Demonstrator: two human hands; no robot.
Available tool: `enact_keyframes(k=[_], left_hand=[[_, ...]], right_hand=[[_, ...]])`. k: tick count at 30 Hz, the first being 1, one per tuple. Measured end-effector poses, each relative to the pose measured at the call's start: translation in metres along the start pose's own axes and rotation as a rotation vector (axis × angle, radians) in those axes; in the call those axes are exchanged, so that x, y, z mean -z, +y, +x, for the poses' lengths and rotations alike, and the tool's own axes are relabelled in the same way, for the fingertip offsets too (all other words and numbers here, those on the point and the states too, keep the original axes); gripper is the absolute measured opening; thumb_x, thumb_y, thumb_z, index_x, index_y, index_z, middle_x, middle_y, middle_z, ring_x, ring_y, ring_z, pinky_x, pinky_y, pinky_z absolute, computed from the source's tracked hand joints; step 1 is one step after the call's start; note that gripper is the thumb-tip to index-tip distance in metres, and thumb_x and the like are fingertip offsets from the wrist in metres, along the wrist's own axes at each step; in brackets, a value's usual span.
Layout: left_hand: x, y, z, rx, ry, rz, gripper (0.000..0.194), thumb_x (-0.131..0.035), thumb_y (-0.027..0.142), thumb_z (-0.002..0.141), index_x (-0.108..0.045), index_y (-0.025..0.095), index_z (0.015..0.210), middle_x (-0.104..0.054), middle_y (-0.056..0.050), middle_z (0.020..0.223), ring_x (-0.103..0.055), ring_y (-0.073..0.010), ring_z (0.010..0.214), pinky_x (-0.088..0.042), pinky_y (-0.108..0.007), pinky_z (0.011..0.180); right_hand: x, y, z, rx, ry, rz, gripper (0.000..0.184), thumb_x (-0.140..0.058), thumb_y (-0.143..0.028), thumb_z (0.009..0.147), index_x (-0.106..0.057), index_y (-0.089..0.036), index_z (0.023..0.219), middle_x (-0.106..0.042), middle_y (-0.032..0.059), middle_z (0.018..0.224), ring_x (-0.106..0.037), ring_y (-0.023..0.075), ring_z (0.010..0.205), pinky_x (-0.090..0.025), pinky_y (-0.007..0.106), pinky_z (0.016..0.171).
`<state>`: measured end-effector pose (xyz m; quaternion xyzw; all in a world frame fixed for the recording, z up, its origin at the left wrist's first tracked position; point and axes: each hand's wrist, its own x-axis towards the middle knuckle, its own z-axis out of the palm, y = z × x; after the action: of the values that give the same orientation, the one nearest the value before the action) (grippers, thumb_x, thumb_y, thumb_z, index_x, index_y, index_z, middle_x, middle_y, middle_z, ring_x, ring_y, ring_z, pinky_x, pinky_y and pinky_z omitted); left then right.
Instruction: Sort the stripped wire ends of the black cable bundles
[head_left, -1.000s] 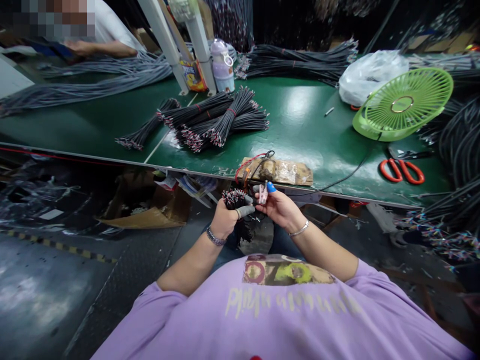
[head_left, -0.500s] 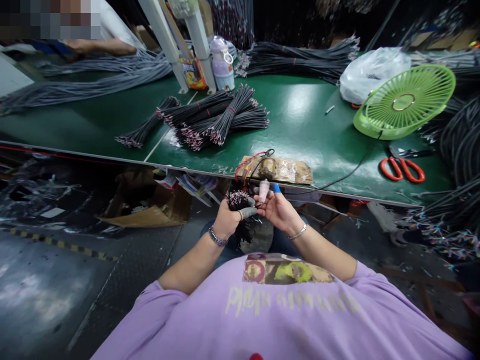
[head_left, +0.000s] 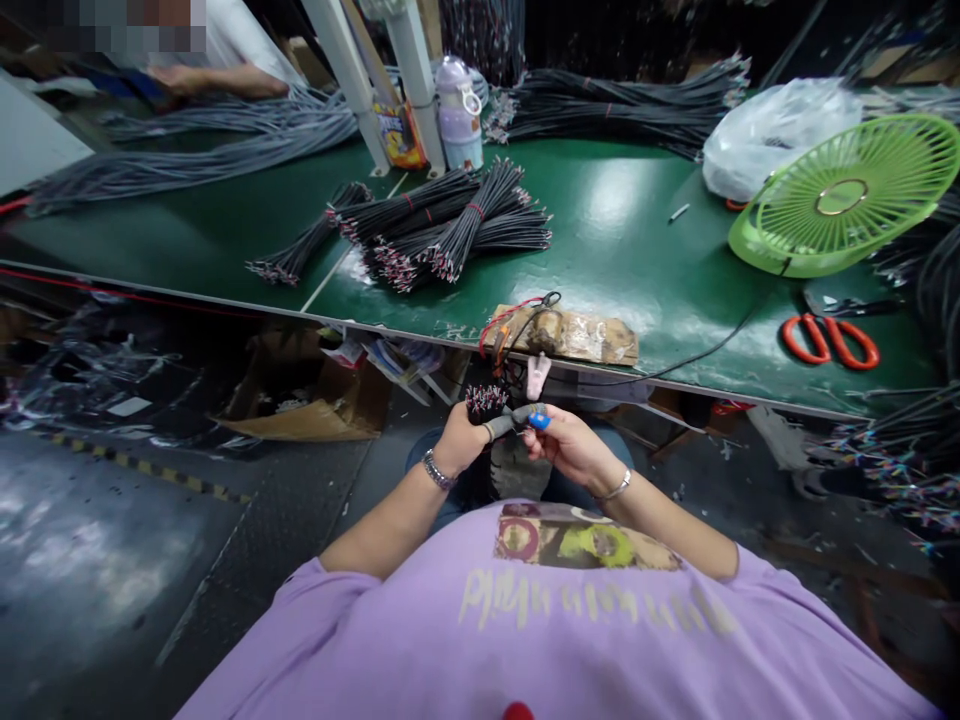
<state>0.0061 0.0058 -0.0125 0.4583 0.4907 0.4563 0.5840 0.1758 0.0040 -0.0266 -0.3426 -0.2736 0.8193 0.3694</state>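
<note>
My left hand [head_left: 466,440] is closed round a bundle of black cables [head_left: 486,402]. Their stripped, reddish-white ends point up above the fist, and the cables hang down below it. Grey covers sit on the thumb. Fingertips of my right hand [head_left: 564,440] are pressed together right beside the left thumb, with a blue cover on the thumb and a grey one on a finger. A thin, light bit shows at that pinch, too small to name. Just above it, at the table's edge, a pale pink clip-like piece [head_left: 537,377] stands apart from the fingers.
A taped wooden block [head_left: 600,340] with red and black wires lies at the green table's [head_left: 637,230] front edge. Behind are tied cable bundles [head_left: 480,222] and a bottle [head_left: 459,118]. To the right are a green fan [head_left: 840,197] and red-handled scissors [head_left: 851,342]. A co-worker's arm [head_left: 240,80] shows far left.
My right hand has come down from the pink piece and closed its fingertips beside the left thumb. The left hand keeps the cable bundle. The view has shifted slightly.
</note>
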Motion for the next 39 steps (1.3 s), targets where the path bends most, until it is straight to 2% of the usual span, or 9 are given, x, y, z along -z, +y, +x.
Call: enact_keyframes(k=[2,4,8,14,19,23,29,33,39], left_hand=[[0.001,0.001,0.000,0.050,-0.042,0.019,0.023,-0.080,0.024,0.055,-0.065,0.012,0.069,-0.063,0.001,0.060,-0.054,-0.0103,0.051,-0.046,-0.022,0.050],[0.001,0.002,0.000,0.063,-0.095,0.029,0.026,-0.080,0.022,0.056,-0.067,0.012,0.075,-0.067,-0.001,0.068,-0.059,-0.0129,0.058,-0.050,-0.024,0.056],[-0.001,0.004,0.001,0.013,-0.186,0.075,0.038,-0.081,0.020,0.053,-0.069,0.011,0.087,-0.071,-0.004,0.081,-0.064,-0.0182,0.074,-0.052,-0.030,0.073],[-0.002,0.002,0.000,-0.037,-0.160,0.078,0.033,-0.080,0.022,0.056,-0.069,0.012,0.085,-0.071,-0.004,0.082,-0.064,-0.0184,0.076,-0.052,-0.032,0.077],[-0.003,-0.001,-0.002,-0.090,-0.023,0.099,0.031,-0.080,0.022,0.057,-0.066,0.013,0.083,-0.068,-0.003,0.080,-0.062,-0.0149,0.072,-0.052,-0.029,0.073],[-0.004,0.003,-0.004,-0.103,-0.005,0.166,0.029,-0.080,0.026,0.057,-0.065,0.013,0.077,-0.066,-0.002,0.075,-0.060,-0.0141,0.068,-0.051,-0.027,0.070],[-0.006,0.006,-0.008,-0.194,0.060,0.283,0.023,-0.077,0.025,0.060,-0.061,0.014,0.073,-0.063,-0.001,0.071,-0.057,-0.0125,0.065,-0.049,-0.025,0.065],[-0.004,0.006,-0.011,-0.245,0.076,0.392,0.021,-0.073,0.018,0.062,-0.059,0.015,0.077,-0.061,0.000,0.071,-0.056,-0.0118,0.065,-0.047,-0.023,0.063],[0.000,0.003,-0.013,-0.310,0.090,0.488,0.017,-0.069,0.016,0.065,-0.059,0.016,0.078,-0.061,0.000,0.072,-0.056,-0.0124,0.065,-0.046,-0.023,0.063]], right_hand=[[-0.001,-0.002,0.004,0.087,0.058,-0.121,0.025,-0.073,-0.033,0.068,-0.059,-0.016,0.078,-0.058,-0.0037,0.058,-0.047,0.0058,0.047,-0.040,0.019,0.048],[-0.004,-0.006,0.007,0.179,0.089,-0.238,0.027,-0.077,-0.032,0.063,-0.060,-0.016,0.078,-0.058,-0.0039,0.061,-0.046,0.0058,0.050,-0.036,0.019,0.048],[-0.008,-0.010,0.012,0.259,0.069,-0.387,0.032,-0.080,-0.030,0.056,-0.060,-0.016,0.076,-0.057,-0.0051,0.064,-0.047,0.0076,0.057,-0.038,0.021,0.055],[-0.006,-0.007,0.012,0.294,0.121,-0.385,0.031,-0.079,-0.036,0.058,-0.059,-0.016,0.070,-0.056,-0.0044,0.062,-0.046,0.0082,0.056,-0.038,0.023,0.056],[-0.006,-0.005,0.009,0.272,0.158,-0.305,0.031,-0.080,-0.036,0.057,-0.058,-0.016,0.068,-0.058,-0.0037,0.059,-0.048,0.0088,0.054,-0.037,0.022,0.053],[-0.005,-0.003,0.008,0.257,0.123,-0.250,0.030,-0.081,-0.032,0.056,-0.060,-0.016,0.069,-0.059,-0.0042,0.058,-0.049,0.0077,0.052,-0.040,0.021,0.052],[0.002,-0.003,0.007,0.041,0.054,-0.015,0.032,-0.073,-0.044,0.066,-0.058,-0.016,0.073,-0.066,0.0010,0.066,-0.053,0.0080,0.049,-0.049,0.024,0.050],[0.003,-0.005,0.006,0.017,0.071,0.019,0.033,-0.078,-0.039,0.063,-0.058,-0.015,0.070,-0.065,0.0002,0.062,-0.052,0.0066,0.045,-0.051,0.023,0.047],[0.005,-0.006,0.005,-0.026,0.021,0.075,0.031,-0.081,-0.034,0.060,-0.062,-0.014,0.074,-0.068,0.0008,0.065,-0.057,0.0074,0.046,-0.054,0.022,0.049]])
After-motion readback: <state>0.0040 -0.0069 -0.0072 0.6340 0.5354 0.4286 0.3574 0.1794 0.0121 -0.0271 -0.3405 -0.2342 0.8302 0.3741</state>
